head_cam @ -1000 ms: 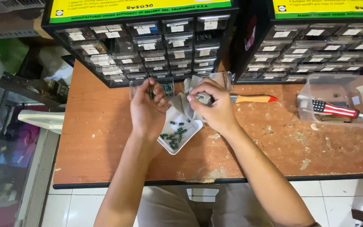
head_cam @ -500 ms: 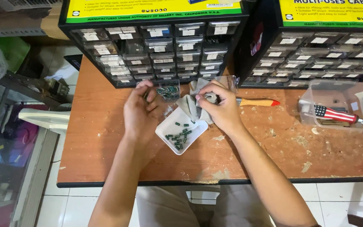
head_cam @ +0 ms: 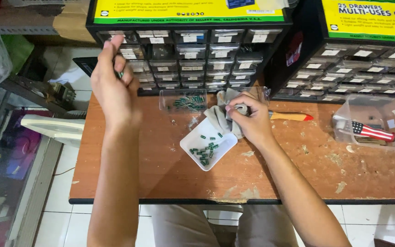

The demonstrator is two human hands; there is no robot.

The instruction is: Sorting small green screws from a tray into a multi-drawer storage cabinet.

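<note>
Left hand (head_cam: 113, 87) pinches a small green cylindrical component (head_cam: 120, 74) raised left of the clear plastic drawer (head_cam: 182, 100), partly filled; right hand (head_cam: 248, 120) grips a grey cloth (head_cam: 219, 116) beside it; many components remain in the white square tray (head_cam: 208, 144) below.

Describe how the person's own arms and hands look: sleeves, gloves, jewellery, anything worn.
Both arms are bare from the bottom of the picture to the fingertips; no sleeves show. The left hand and right hand wear no gloves, and no ring, watch or bracelet is visible. Light beige trousers cover the lap below the table edge.
</note>
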